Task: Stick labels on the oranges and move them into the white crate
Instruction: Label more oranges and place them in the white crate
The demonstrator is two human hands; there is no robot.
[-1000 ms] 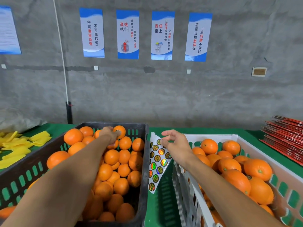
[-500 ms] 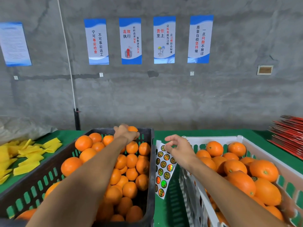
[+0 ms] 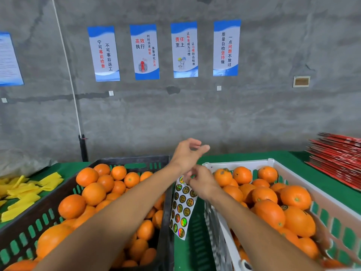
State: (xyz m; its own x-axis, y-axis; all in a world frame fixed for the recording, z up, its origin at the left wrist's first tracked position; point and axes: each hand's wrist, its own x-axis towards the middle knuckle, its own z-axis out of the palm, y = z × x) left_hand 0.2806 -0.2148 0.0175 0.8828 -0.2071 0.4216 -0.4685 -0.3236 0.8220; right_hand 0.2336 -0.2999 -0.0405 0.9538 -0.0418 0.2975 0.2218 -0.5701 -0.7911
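A black crate (image 3: 127, 159) on the left is heaped with oranges (image 3: 93, 193). To its right, a white crate (image 3: 238, 164) holds several more oranges (image 3: 296, 196). Between the two crates hangs a sheet of round shiny labels (image 3: 181, 210). My right hand (image 3: 201, 182) pinches the sheet at its top edge. Just above it, over the black crate's far right corner, my left hand (image 3: 187, 153) is raised with fingers loosely curled and nothing in them. The left forearm crosses over the black crate.
Both crates stand on a green tablecloth (image 3: 293, 159). Yellow strips (image 3: 25, 190) lie at the far left and a stack of flat red sheets (image 3: 338, 157) at the far right. A concrete wall with posters (image 3: 145, 51) rises close behind the table.
My left hand has left the orange at the back of the black crate and swung right, ending above my right hand. The right hand still holds the label sheet.
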